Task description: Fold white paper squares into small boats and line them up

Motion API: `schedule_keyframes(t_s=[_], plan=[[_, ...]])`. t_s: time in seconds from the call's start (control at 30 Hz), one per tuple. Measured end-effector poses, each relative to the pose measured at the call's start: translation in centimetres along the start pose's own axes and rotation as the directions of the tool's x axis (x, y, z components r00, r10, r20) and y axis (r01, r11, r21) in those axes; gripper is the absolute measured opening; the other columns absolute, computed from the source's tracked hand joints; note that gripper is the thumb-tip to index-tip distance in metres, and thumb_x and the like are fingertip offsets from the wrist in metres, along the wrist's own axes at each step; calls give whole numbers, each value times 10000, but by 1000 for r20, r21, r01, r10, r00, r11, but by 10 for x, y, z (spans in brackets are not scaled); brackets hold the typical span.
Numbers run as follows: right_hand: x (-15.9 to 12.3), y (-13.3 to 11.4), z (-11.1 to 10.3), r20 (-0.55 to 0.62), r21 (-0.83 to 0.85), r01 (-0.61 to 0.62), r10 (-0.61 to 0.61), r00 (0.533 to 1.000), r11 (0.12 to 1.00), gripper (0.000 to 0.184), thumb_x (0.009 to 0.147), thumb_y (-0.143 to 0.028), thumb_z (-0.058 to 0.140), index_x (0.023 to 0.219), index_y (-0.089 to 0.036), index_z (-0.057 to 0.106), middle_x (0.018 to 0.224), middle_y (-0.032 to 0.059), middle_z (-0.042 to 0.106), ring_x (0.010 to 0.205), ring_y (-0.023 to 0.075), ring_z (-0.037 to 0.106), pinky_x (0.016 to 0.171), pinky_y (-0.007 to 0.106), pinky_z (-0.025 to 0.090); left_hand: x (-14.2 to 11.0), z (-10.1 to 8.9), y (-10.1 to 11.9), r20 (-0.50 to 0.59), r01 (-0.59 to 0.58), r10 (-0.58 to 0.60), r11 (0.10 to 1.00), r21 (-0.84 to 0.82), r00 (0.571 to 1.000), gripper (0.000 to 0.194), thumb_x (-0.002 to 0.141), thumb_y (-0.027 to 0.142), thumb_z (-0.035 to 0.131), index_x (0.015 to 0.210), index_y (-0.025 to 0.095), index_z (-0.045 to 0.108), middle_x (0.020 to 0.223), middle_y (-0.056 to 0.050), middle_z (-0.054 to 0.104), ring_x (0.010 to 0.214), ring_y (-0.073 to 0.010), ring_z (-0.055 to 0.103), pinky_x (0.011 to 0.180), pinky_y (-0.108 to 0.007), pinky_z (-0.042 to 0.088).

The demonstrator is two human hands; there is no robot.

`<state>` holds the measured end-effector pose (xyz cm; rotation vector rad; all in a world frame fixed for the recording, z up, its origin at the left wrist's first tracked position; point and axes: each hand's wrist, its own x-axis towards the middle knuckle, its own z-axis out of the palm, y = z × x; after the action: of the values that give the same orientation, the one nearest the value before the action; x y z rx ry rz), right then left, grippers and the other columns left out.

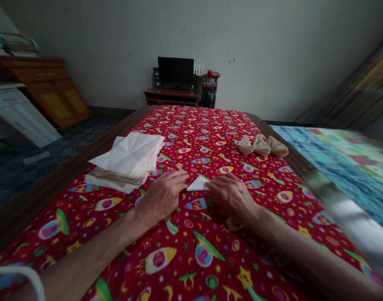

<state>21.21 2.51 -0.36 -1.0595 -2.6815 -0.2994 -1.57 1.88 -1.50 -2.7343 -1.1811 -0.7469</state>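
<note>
A small white piece of folded paper (197,184), triangular in outline, lies on the red patterned tablecloth (191,259) between my hands. My right hand (230,192) has its fingertips closed on the paper's right end and covers that part. At its left corner is my left hand (166,190), resting on the cloth with fingers extended and lightly bent; whether they touch the paper I cannot tell. Beyond my left hand sits a stack of creased white and tan paper sheets (128,154). Several folded tan paper pieces (262,146) stand in a row at the far right.
A dark wooden table edge (116,119) borders the cloth. Against the far wall are a monitor (175,71), speakers and a red telephone (212,74). Wooden cabinets (50,88) stand left; a bed with a patterned cover (341,167) is right. A white curved band (25,271) shows lower left.
</note>
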Motion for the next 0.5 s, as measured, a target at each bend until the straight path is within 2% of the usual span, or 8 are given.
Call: schedule_keyframes(t_s=[0.07,0.13,0.33,0.43,0.5], plan=[[8,2,1,0,-38,3,-3,1000,999,207,926,-265,486,777,-178,601,724,29,628,708,152,535,701,295,320,0,1,-4,-33,43,-44,999,-27,998,315,839,21,427,1000,127,676,1103,-76,661,1060,-206,558,911,-365,491],[12,3,1,3,-46,21,-21,1000,999,197,922,-246,492,772,-180,601,722,22,610,679,142,506,662,286,296,0,2,-4,-21,54,-55,998,-39,998,333,838,10,420,1037,124,662,1065,-75,668,1011,-201,564,882,-355,505],[12,13,3,-4,46,59,-59,998,997,173,920,-189,483,789,-175,595,719,6,582,639,116,464,577,259,255,2,2,0,9,70,-70,996,-52,998,362,839,2,404,1077,145,635,1033,-73,655,997,-198,554,879,-351,504],[12,15,4,-7,72,91,-91,996,993,152,921,-187,482,810,-172,585,735,7,578,640,112,463,568,250,261,2,3,-1,9,76,-75,995,-72,997,395,822,-4,404,1117,150,617,1048,-73,645,1012,-199,548,895,-359,498],[12,12,5,8,21,103,-104,995,994,138,914,-164,481,820,-159,581,745,22,584,652,125,472,588,254,287,1,5,-3,8,82,-82,992,-93,997,447,814,-11,394,1188,149,579,1057,-75,637,1019,-199,545,903,-357,493]])
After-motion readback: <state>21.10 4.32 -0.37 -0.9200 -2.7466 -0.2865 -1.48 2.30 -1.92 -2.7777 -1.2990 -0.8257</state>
